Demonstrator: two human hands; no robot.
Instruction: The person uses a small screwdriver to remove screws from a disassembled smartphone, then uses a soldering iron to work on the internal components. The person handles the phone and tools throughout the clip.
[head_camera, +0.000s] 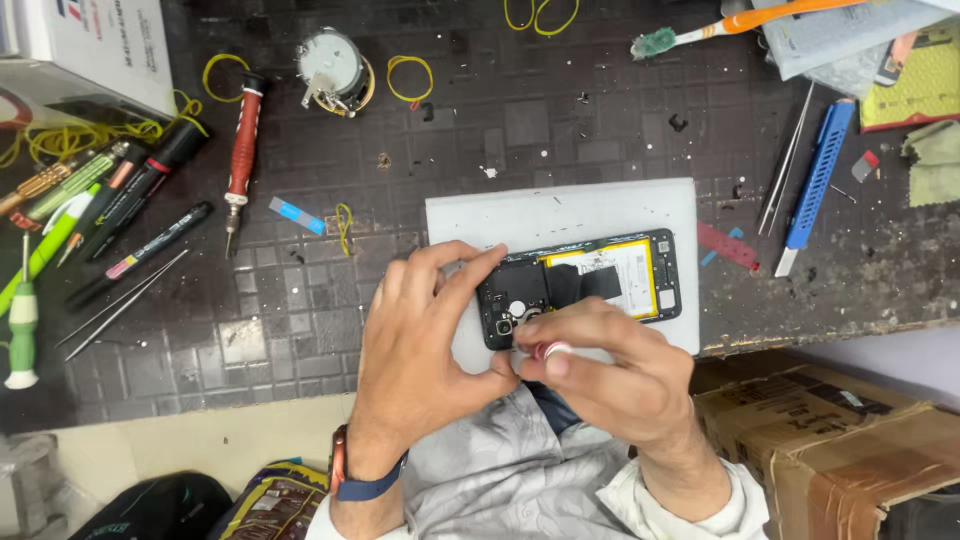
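Observation:
An opened smartphone with its back cover off lies on a white mat, showing a yellow-edged battery and black shields. My left hand grips the phone's left end, forefinger curled over its top corner. My right hand pinches a small red-handled screwdriver at the phone's lower left corner, its tip hidden by my fingers.
A red screwdriver, pens and tweezers lie at left on the dark tiled bench. A small motor and yellow rubber bands sit at top. Right of the mat are a blue tool, tweezers, a toothbrush and a cardboard box.

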